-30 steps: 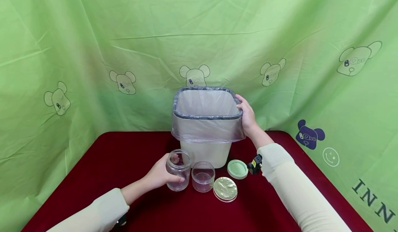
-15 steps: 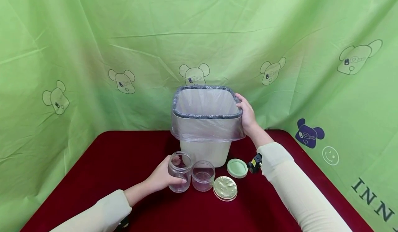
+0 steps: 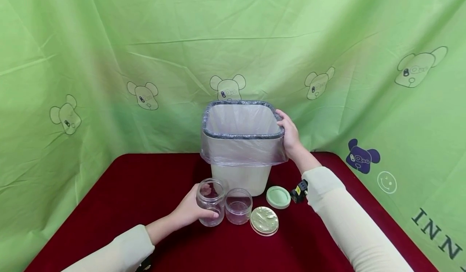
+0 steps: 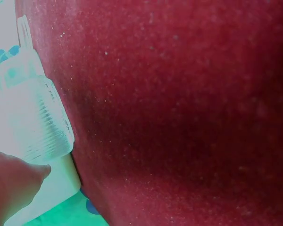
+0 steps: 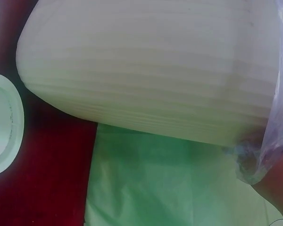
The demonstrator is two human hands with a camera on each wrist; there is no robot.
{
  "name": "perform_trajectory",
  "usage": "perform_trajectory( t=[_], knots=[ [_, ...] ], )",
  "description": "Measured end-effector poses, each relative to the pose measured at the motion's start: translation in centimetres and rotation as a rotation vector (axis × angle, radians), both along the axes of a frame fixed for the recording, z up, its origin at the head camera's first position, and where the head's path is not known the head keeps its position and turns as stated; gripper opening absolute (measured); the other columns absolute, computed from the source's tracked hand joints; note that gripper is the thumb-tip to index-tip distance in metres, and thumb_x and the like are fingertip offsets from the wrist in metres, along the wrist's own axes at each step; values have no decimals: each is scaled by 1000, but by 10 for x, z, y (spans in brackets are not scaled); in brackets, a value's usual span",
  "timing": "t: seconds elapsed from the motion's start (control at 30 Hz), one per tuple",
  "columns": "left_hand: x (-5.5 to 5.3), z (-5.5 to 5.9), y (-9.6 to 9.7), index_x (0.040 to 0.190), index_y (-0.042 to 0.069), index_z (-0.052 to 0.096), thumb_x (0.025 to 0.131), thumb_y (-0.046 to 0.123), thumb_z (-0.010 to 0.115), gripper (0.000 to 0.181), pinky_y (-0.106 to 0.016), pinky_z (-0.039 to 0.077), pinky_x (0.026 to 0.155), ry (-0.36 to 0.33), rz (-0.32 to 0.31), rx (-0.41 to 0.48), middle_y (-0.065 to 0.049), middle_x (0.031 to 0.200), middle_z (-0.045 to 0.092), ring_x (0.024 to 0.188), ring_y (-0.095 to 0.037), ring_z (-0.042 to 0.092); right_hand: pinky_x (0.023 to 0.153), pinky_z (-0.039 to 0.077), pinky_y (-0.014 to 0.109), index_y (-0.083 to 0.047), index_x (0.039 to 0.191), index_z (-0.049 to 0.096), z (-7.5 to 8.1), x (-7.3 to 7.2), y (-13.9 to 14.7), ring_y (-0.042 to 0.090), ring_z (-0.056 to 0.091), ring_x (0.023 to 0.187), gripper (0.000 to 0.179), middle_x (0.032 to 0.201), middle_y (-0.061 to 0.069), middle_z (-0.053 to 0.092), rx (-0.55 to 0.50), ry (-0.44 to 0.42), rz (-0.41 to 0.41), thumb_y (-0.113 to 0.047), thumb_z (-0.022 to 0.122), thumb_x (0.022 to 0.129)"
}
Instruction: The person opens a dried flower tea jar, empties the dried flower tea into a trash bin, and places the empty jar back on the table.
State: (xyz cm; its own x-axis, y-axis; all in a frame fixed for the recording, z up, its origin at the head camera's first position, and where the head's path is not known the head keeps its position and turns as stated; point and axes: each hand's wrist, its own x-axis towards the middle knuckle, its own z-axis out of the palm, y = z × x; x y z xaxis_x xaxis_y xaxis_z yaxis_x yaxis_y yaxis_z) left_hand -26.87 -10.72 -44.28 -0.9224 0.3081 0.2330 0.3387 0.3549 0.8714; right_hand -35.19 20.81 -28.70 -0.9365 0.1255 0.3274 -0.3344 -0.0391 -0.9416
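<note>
My left hand (image 3: 192, 207) grips a clear ribbed jar (image 3: 211, 200), thumb in front and fingers behind it. The jar stands upright, its mouth uncovered. In the left wrist view the jar's ribbed side (image 4: 37, 120) shows above my thumb (image 4: 14, 181). Right beside it is a shorter clear jar (image 3: 238, 211). At the back, my right hand (image 3: 290, 136) holds the right rim of a cream trash bin (image 3: 240, 179), thumb over the edge. A translucent trash bag (image 3: 244, 152) lines the bin and folds over its dark rim. The bag partly hides this hand in the right wrist view.
A gold lid (image 3: 264, 220) lies right of the shorter jar. Behind it, near the bin's foot, is a pale green lid (image 3: 278, 197). Everything stands on a dark red tabletop (image 3: 156, 183), with a green printed curtain (image 3: 174, 61) behind and at both sides.
My left hand and the jar have shifted slightly to the right and closer to me, bringing the jar nearer the shorter one. The right hand stays on the bin rim.
</note>
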Motion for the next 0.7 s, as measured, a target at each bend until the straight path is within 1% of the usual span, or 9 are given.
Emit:
perform_trajectory(
  t=[0.13, 0.37, 0.47, 0.6, 0.7],
  knots=[
    [1, -2, -3, 133, 0, 45, 57, 20, 94, 93, -44, 41, 101, -18, -9, 1, -12, 124, 56, 117, -27, 53, 106, 28, 24, -3, 150, 33, 0, 0, 1, 23, 33, 134, 60, 155, 11, 30, 13, -10, 7, -6, 32, 91],
    [2, -3, -3, 135, 0, 44, 56, 21, 94, 96, -42, 41, 101, 4, -7, 1, -13, 126, 56, 119, -27, 53, 107, 28, 25, -4, 151, 32, 1, 0, 3, 23, 32, 135, 60, 155, 10, 29, 32, -17, 14, -7, 33, 91],
    [2, -5, -4, 136, -1, 42, 56, 22, 94, 98, -43, 41, 102, 1, -16, 2, -14, 127, 56, 120, -28, 53, 105, 30, 24, -5, 151, 31, 1, 0, 5, 22, 35, 132, 59, 155, 11, 29, 38, -25, 25, -8, 33, 92],
    [2, -5, -5, 138, -1, 41, 58, 22, 94, 98, -42, 39, 103, -3, -32, 7, -15, 129, 55, 121, -28, 51, 100, 36, 24, -7, 152, 29, 0, 2, 6, 21, 43, 121, 58, 153, 14, 32, 46, -36, 47, -11, 33, 94],
    [2, -4, -6, 137, -2, 42, 59, 22, 93, 96, -42, 39, 104, -1, -41, 9, -16, 129, 55, 122, -29, 51, 97, 37, 22, -8, 152, 29, 1, 3, 7, 19, 45, 117, 57, 152, 15, 34, 51, -34, 56, -12, 33, 96]
  ],
)
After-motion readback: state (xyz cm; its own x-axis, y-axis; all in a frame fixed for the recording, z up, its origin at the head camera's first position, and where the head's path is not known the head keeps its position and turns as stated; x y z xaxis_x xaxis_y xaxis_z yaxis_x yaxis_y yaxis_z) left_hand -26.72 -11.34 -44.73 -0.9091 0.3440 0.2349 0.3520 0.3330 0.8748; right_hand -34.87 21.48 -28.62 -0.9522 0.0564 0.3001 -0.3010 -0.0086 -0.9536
